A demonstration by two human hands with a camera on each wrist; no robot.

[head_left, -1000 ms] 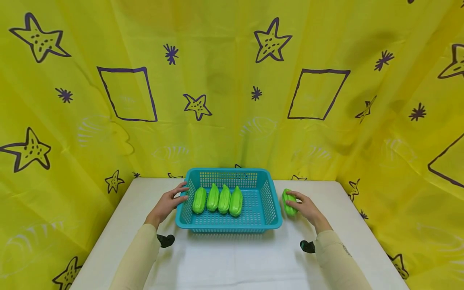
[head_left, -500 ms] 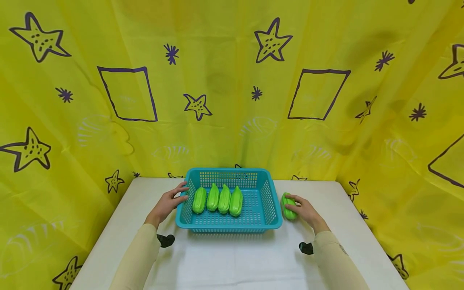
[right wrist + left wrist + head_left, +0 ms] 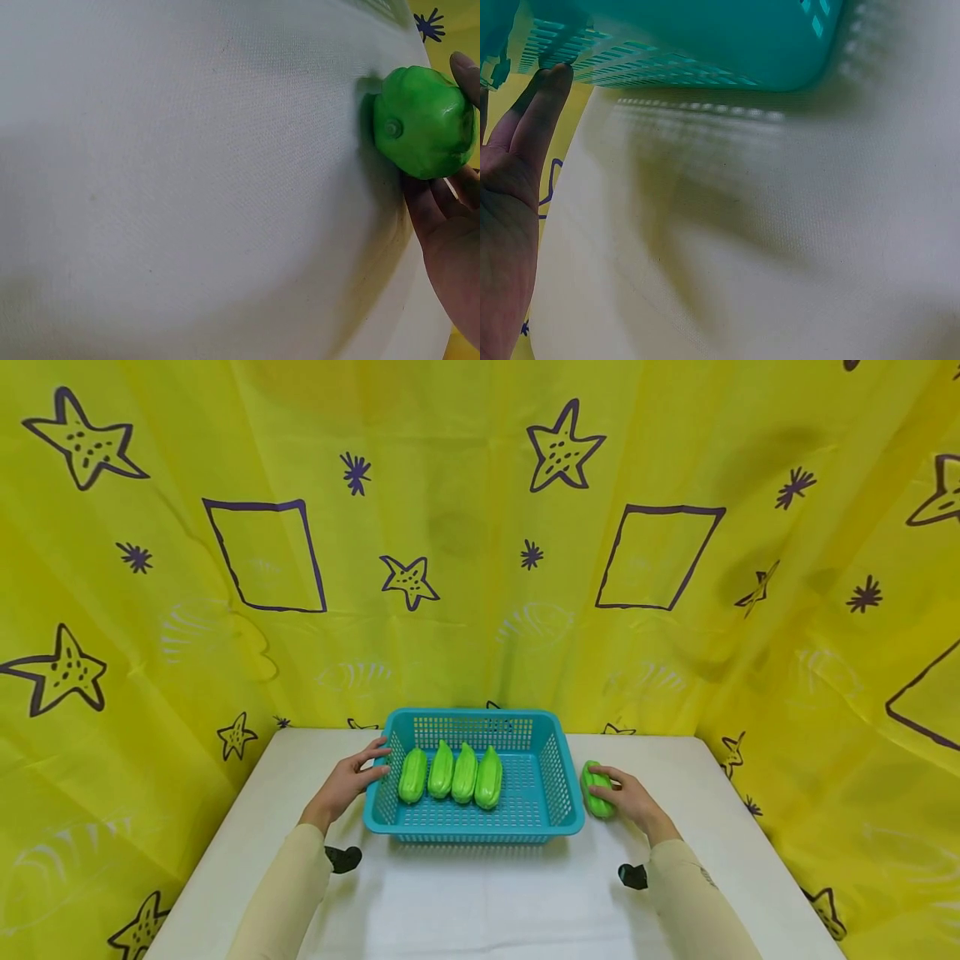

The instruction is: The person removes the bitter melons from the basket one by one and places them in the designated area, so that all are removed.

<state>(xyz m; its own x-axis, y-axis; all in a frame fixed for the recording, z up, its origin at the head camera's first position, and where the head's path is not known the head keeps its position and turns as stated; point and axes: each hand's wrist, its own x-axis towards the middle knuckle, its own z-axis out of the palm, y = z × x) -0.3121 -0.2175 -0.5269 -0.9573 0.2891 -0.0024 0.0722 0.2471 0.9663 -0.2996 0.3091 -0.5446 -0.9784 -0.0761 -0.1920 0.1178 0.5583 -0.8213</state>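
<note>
A teal plastic basket point(image 3: 525, 836) with slotted walls stands near the back of the table. In its left part, several bright green, ridged gourds point(image 3: 488, 777) lie side by side. My left hand point(image 3: 347, 782) holds the basket's left rim. Its thumb and a finger reach over the edge in the head view, and fingers point(image 3: 541, 116) lie against the outer wall in the left wrist view. To the right of the basket, my right hand point(image 3: 633, 798) grips another green gourd point(image 3: 597, 791). In the right wrist view, this gourd point(image 3: 424, 124) shows a small round nub on its lobed end, thumb and fingers on opposite sides.
The white table point(image 3: 480, 902) has a yellow curtain point(image 3: 480, 643) with stars and squares behind it and along both sides. Dark pieces point(image 3: 343, 859) show beside both sleeve cuffs.
My right hand has closed more around the gourd, which has shifted slightly toward me and tilted. The left hand and the basket stay in place.
</note>
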